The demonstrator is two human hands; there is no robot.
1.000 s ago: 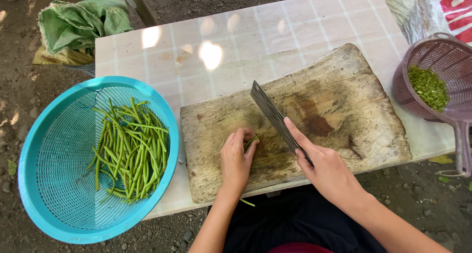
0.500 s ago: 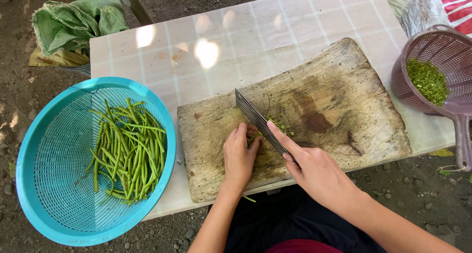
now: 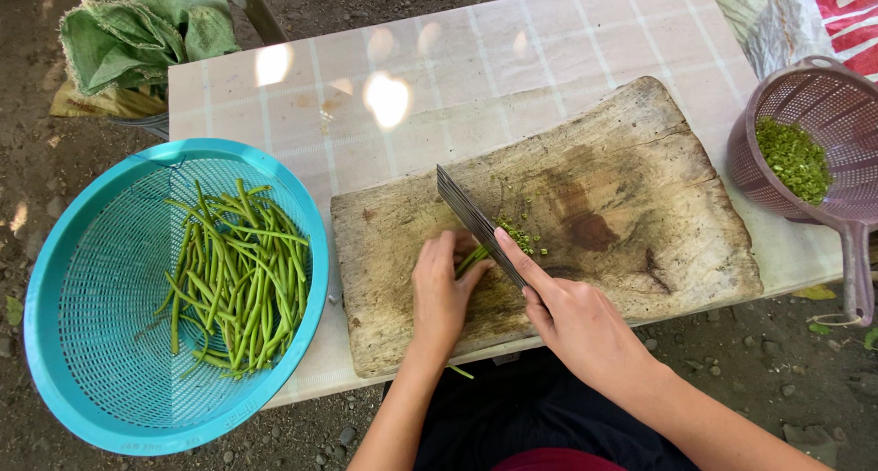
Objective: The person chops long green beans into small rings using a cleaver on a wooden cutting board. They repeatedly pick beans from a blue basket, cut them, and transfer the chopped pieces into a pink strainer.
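A worn wooden cutting board [image 3: 622, 206] lies on the pale checked table [image 3: 512, 59]. My left hand [image 3: 443, 288] presses a small bundle of green beans [image 3: 472, 259] flat on the board. My right hand [image 3: 572, 315] grips a knife [image 3: 476, 222], forefinger along the blade's back, with the blade right beside my left fingertips. Small chopped green pieces [image 3: 519, 235] lie on the board just right of the blade.
A turquoise mesh basket [image 3: 101, 361] holding several long green beans [image 3: 233, 274] overhangs the table's left edge. A purple colander [image 3: 828, 96] with chopped greens [image 3: 794, 158] sits at the right edge. A green cloth [image 3: 137, 32] lies on the dirt ground beyond.
The knife has stayed at the bundle's end, and chopped pieces now lie beside the blade. My left hand has kept pressing the beans. The camera view has shifted slightly.
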